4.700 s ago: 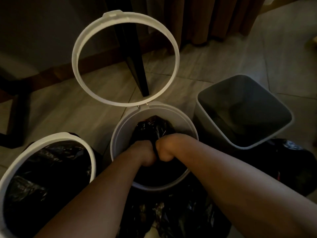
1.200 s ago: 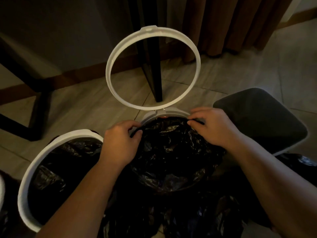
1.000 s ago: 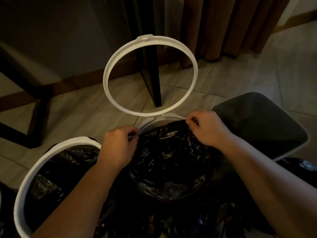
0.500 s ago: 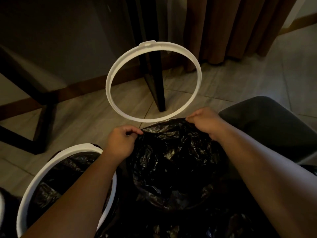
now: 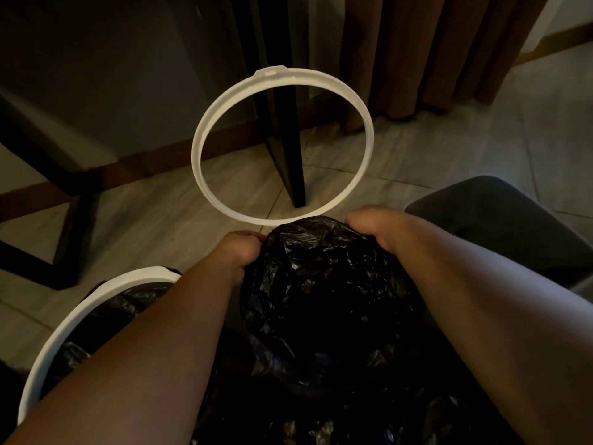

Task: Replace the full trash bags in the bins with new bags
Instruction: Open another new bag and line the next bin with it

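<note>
Black plastic bag (image 5: 321,284) sits just below the upright white ring (image 5: 282,146), mouth spread wide. At the ring's base the left hand (image 5: 237,255) and right hand (image 5: 372,226) each pinch the bag's far edge, grip curled tight on the plastic.

We see a crinkled, glossy black bag (image 5: 321,284) spread open over the middle bin, whose body it hides. Its mouth gapes upward, and its far edge bunches under our left hand (image 5: 239,252) and right hand (image 5: 372,226), whose fingers curl over the plastic. Just behind it the bin's white ring (image 5: 196,152) stands tipped up on edge. To the left a round white-rimmed bin (image 5: 96,297) sits on the floor, lined with a second black liner (image 5: 128,303). To the right stands a grey square bin (image 5: 497,226), its inside dark. More black plastic (image 5: 321,425) lies heaped nearest us
</note>
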### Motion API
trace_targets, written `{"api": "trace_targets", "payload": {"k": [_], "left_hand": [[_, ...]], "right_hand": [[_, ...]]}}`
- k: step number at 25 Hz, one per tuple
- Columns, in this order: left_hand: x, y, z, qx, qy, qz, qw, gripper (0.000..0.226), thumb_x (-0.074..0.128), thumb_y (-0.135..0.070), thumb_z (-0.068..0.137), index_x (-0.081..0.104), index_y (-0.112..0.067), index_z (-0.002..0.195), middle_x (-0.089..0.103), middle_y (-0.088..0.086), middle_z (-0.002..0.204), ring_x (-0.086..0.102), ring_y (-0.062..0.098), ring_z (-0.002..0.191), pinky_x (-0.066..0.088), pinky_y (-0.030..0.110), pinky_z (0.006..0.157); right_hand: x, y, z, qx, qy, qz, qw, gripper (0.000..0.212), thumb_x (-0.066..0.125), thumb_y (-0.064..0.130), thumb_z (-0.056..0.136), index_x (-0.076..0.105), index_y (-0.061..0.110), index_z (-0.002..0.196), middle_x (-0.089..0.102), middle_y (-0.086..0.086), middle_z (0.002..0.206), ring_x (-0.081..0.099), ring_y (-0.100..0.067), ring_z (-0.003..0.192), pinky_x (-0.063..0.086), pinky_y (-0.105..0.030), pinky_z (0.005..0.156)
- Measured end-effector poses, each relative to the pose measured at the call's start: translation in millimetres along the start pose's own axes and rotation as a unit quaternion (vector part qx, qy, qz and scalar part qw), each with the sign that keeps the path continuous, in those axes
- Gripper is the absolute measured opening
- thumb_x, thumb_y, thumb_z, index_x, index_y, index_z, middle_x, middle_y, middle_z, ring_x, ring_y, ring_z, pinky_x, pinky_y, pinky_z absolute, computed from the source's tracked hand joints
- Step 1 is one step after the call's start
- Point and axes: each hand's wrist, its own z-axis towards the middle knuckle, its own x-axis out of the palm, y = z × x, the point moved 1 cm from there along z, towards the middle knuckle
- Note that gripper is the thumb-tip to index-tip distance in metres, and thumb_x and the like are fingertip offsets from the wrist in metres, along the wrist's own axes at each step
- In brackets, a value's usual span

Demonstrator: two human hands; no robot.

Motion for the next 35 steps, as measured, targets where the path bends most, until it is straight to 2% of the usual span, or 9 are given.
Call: {"api": "trace_targets", "payload": {"k": [4,7,11,15,18,22,27,31,35], "left_hand": [[2.8,-4.2,2.0,-0.091,0.053,0.021,0.994,0.022,0.058,-0.013,0.102,0.078,-0.004,0.096,0.08,0.019,0.088,0.076,0.033,0.085,0.062,0.04,0.066],[4.0,-5.3,2.7,-0.087,0.044,0.009,0.995,0.022,0.061,-0.015,0.102,0.075,0.0,0.11,0.078,0.022,0.103,0.074,0.035,0.095,0.062,0.047,0.083],[-1.7,-1.8,-35.1,0.12,-0.112,0.068,0.984,0.026,0.053,-0.026,0.1,0.073,-0.024,0.118,0.073,0.001,0.1,0.07,0.025,0.097,0.057,0.041,0.091],[-1.8,58.2,-117.3,0.26,-0.19,0.123,0.939,0.036,0.056,-0.048,0.088,0.068,-0.039,0.121,0.069,-0.023,0.106,0.064,0.002,0.097,0.048,0.029,0.091],[7.9,102.2,-143.8,0.279,-0.219,0.148,0.923,0.043,0.064,-0.031,0.097,0.061,-0.027,0.14,0.056,-0.006,0.146,0.051,0.013,0.134,0.034,0.023,0.109],[10.6,121.4,-139.9,0.272,-0.19,0.111,0.937,0.056,0.056,-0.021,0.104,0.041,-0.022,0.158,0.051,-0.003,0.156,0.046,0.014,0.144,0.036,0.03,0.119],[18.4,132.7,-138.5,0.25,-0.199,0.079,0.944,0.055,0.052,-0.025,0.107,0.036,-0.033,0.159,0.055,-0.011,0.152,0.049,0.006,0.136,0.037,0.023,0.106],[19.0,133.9,-140.8,0.242,-0.196,0.055,0.949,0.049,0.051,-0.029,0.108,0.041,-0.034,0.155,0.06,-0.021,0.13,0.052,-0.008,0.113,0.039,0.011,0.088],[19.0,133.9,-140.7,0.234,-0.199,0.03,0.951,0.051,0.058,-0.03,0.105,0.045,-0.028,0.154,0.058,-0.022,0.135,0.045,-0.019,0.115,0.039,0.017,0.098]], "right_hand": [[-0.1,-0.4,3.0,0.009,0.029,0.006,1.0,0.024,0.048,0.024,0.107,0.067,0.008,0.103,0.067,-0.017,0.116,0.065,-0.034,0.107,0.056,-0.045,0.098],[0.8,0.7,-0.7,0.009,0.037,0.008,0.999,0.032,0.046,0.023,0.108,0.065,0.003,0.124,0.066,-0.018,0.127,0.063,-0.035,0.117,0.053,-0.046,0.105],[-15.0,3.9,-27.3,-0.072,-0.04,0.058,0.995,0.023,0.052,0.019,0.107,0.069,0.014,0.121,0.071,-0.01,0.118,0.069,-0.026,0.107,0.057,-0.046,0.097],[-15.3,-48.9,-95.6,-0.236,-0.128,0.024,0.963,0.028,0.058,0.026,0.104,0.066,0.036,0.13,0.07,0.019,0.111,0.071,0.002,0.093,0.058,-0.02,0.078],[13.7,-103.7,-138.7,-0.274,-0.194,-0.002,0.942,0.041,0.064,0.027,0.1,0.059,0.037,0.139,0.064,0.024,0.122,0.062,0.003,0.116,0.05,-0.025,0.101],[37.7,-143.6,-147.7,-0.226,-0.225,0.033,0.947,0.056,0.067,0.024,0.1,0.049,0.029,0.153,0.059,0.016,0.141,0.056,-0.004,0.131,0.049,-0.034,0.112],[50.6,-158.1,-141.5,-0.19,-0.195,0.107,0.956,0.049,0.061,0.031,0.105,0.047,0.038,0.151,0.051,0.063,0.099,0.048,0.038,0.097,0.038,0.009,0.067],[49.0,-161.7,-138.8,-0.193,-0.19,0.14,0.952,0.04,0.061,0.041,0.101,0.051,0.052,0.138,0.064,0.041,0.115,0.065,0.015,0.103,0.059,-0.019,0.079],[48.8,-165.1,-135.7,-0.186,-0.185,0.169,0.95,0.04,0.062,0.052,0.094,0.053,0.053,0.133,0.07,0.028,0.117,0.072,0.003,0.101,0.064,-0.031,0.08]]}}
